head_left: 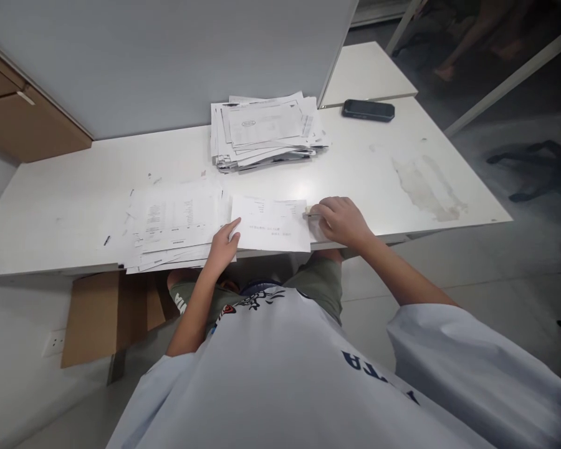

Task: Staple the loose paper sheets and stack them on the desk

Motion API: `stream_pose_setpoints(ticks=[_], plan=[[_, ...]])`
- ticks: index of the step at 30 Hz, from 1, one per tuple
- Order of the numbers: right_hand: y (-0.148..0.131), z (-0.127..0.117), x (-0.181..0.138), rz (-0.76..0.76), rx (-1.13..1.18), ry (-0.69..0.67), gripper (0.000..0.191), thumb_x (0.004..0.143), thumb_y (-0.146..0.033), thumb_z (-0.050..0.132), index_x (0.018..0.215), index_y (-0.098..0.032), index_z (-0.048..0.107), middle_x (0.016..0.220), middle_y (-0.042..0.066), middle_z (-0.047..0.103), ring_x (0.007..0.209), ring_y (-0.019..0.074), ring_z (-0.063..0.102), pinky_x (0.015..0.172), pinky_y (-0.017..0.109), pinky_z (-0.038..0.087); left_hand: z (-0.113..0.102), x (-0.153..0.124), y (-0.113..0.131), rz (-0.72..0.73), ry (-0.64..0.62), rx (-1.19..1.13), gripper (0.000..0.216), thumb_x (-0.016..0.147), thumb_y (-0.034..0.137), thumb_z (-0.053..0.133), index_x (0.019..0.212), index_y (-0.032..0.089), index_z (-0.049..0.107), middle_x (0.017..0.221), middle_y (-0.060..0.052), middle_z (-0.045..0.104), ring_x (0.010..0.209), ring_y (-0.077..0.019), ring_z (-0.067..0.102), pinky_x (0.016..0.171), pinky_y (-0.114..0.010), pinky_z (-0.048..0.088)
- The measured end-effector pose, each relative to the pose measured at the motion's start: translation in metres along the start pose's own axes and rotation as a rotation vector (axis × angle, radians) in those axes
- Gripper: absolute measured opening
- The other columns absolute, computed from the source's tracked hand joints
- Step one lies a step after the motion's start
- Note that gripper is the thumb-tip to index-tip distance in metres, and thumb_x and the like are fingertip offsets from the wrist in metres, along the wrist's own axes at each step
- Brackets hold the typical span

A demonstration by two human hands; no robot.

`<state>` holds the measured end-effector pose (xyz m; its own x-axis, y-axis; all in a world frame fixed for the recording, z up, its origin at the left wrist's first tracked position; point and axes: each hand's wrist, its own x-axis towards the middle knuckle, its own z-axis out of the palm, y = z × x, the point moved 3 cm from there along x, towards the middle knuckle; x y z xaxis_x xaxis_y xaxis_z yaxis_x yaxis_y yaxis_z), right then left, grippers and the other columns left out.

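Observation:
A sheet of white printed paper (271, 226) lies near the desk's front edge, reaching slightly over it. My left hand (223, 245) rests at the sheet's left edge, its thumb and forefinger spread apart on the paper. At the sheet's upper right corner, my right hand (341, 219) is closed in a pinch around a small, pale, narrow thing (308, 211); its kind is too small and covered to make out. Beside my left hand is a loose, low pile of printed sheets (172, 218).
A thick, uneven stack of papers (266, 128) stands against the grey partition (168, 56). A dark phone (368, 110) lies at the back right of the white desk (378, 174). Cardboard (96, 312) is under the desk. Another person's foot (445, 73) shows at upper right.

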<state>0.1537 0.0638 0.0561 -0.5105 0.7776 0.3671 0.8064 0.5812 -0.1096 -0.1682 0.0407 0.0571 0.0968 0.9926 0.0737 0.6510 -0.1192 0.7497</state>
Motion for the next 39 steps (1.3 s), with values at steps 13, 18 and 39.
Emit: stream_pose_setpoints(ticks=[13,18,39], plan=[[0.004,0.019,0.008,0.077,0.082,0.071,0.035,0.091,-0.03,0.049,0.123,-0.016,0.053,0.106,0.013,0.064,0.097,0.0278,0.057,0.085,0.039,0.042,-0.04,0.236,0.046,0.03,0.289,0.11,0.059,0.083,0.006,0.04,0.141,0.011,0.047,0.146,-0.01,0.05,0.136,-0.0187,0.045,0.117,-0.03,0.033],[0.003,0.02,0.012,0.087,0.099,0.074,0.034,0.091,-0.027,0.05,0.122,-0.016,0.053,0.107,0.013,0.064,0.098,0.0275,0.058,0.085,0.039,0.043,-0.025,0.301,0.054,0.005,0.146,0.3,0.057,0.076,0.011,0.057,0.132,0.008,0.056,0.151,-0.017,0.04,0.146,-0.0316,0.026,0.121,-0.045,0.021],[0.016,0.029,-0.021,0.012,0.01,0.115,0.036,0.091,-0.026,0.047,0.123,-0.015,0.06,0.101,0.015,0.067,0.089,0.028,0.06,0.075,0.038,0.045,0.012,-0.018,0.001,0.01,0.085,0.451,0.052,0.092,0.028,0.047,0.142,0.012,0.046,0.135,-0.016,0.057,0.128,-0.0327,0.047,0.109,-0.046,0.037]])
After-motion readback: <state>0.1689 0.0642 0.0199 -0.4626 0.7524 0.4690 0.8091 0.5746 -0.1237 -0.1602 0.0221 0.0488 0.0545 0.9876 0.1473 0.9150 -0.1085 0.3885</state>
